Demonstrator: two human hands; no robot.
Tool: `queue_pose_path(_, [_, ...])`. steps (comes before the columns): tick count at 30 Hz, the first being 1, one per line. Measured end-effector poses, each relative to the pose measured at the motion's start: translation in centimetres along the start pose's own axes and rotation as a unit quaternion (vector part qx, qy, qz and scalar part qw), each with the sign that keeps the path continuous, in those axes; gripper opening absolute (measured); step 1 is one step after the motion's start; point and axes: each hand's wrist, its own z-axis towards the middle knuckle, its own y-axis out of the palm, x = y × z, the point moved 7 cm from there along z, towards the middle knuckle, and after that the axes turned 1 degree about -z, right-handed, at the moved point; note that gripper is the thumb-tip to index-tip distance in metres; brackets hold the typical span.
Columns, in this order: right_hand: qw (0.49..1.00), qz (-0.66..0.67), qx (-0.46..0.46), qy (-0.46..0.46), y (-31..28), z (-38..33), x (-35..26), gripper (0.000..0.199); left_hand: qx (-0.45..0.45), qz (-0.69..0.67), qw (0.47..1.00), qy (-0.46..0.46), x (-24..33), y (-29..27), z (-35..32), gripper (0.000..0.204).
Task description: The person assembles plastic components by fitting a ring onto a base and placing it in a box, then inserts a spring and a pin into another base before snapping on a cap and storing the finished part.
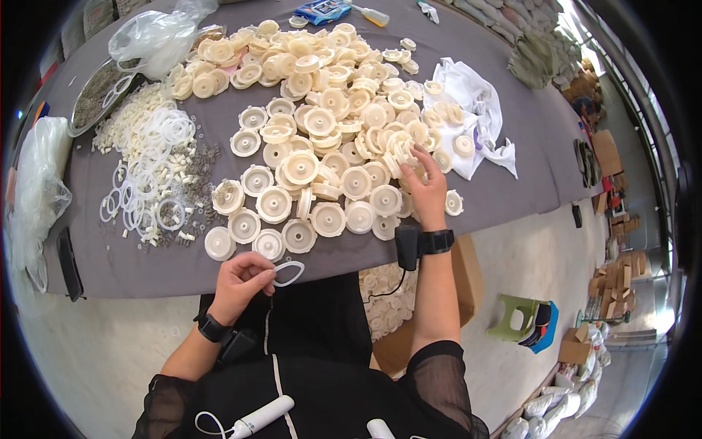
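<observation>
My left hand (248, 281), at the table's front edge, pinches a thin translucent ring (289, 274) between thumb and fingertips. The ring is bent to a pointed oval. My right hand (428, 187) reaches into the right side of a big pile of cream plastic caps (300, 167), round with raised hubs and small edge tabs. Its thumb and fingers are apart, the fingertips against several caps tilted on edge; no cap shows clearly gripped. Below the left hand's side of the pile, a cap (268, 245) lies close to that hand.
Loose translucent rings (171, 214), small white parts (139, 117) and tiny springs lie left of the caps. A metal tray (91, 102) and plastic bags (40, 190) stand farther left. At right lies a white cloth (475, 102). Below the table sits a carton (468, 274) beside more caps.
</observation>
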Motion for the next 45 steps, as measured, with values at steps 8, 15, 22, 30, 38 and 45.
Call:
queue_pose_path(8, [0.989,-0.071,0.1,-0.083,-0.6,0.0,-2.6,0.024,-0.004,0.011,1.0,0.018,1.0,-0.3,-0.6,0.007])
queue_pose_path(15, [0.948,0.313,0.001,0.064,3.6,-5.1,-7.3,0.023,0.111,-0.019,0.981,0.161,5.8,-2.5,0.2,0.015])
queue_pose_path(22, [0.864,0.463,-0.185,0.075,11.3,-11.1,-12.1,0.015,-0.012,0.042,0.985,0.167,6.1,1.9,1.9,0.029])
queue_pose_path(30, [0.857,0.491,-0.121,0.097,12.6,-12.6,-11.5,0.027,-0.047,-0.127,0.99,0.032,3.5,1.3,0.4,0.021])
queue_pose_path(38, [0.864,0.47,-0.088,0.156,13.0,-13.3,-11.2,0.035,-0.056,-0.141,0.988,0.005,3.1,1.7,-0.2,0.018])
queue_pose_path(45, [0.696,0.6,-0.117,0.376,15.6,-14.6,-10.4,0.038,-0.038,-0.3,0.95,0.082,3.3,0.0,-0.1,0.026])
